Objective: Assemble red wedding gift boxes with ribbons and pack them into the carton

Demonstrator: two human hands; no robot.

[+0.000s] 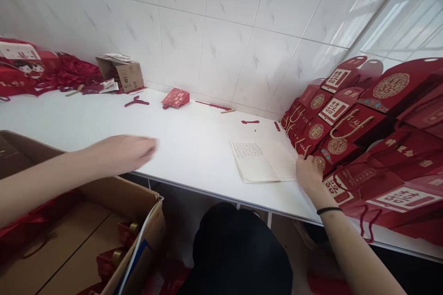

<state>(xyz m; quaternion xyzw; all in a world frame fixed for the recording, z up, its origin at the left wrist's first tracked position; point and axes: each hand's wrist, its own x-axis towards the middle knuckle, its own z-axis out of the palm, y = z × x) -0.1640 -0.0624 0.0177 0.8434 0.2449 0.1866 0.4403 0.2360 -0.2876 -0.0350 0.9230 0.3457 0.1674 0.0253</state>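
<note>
My left hand (140,152) is over the front edge of the white table, smeared by motion, so its fingers cannot be made out. Below it stands an open cardboard box (104,189) with red packages inside. At the right, my right hand (309,172) touches the front of the stacked red gift bags (337,147), its fingers bent; whatever they grip is hidden. Some of these bags have rope handles (349,124). An open notebook (259,168) lies just left of my right hand, with print or writing at the top of its left page.
A small red packet (176,99) and red ribbon scraps (136,101) lie toward the tiled wall. At the back left are a small cardboard box (129,75), a heap of dark red ribbon (74,71) and a red bag (20,73). My dark-clothed knee (242,249) is beneath the table edge.
</note>
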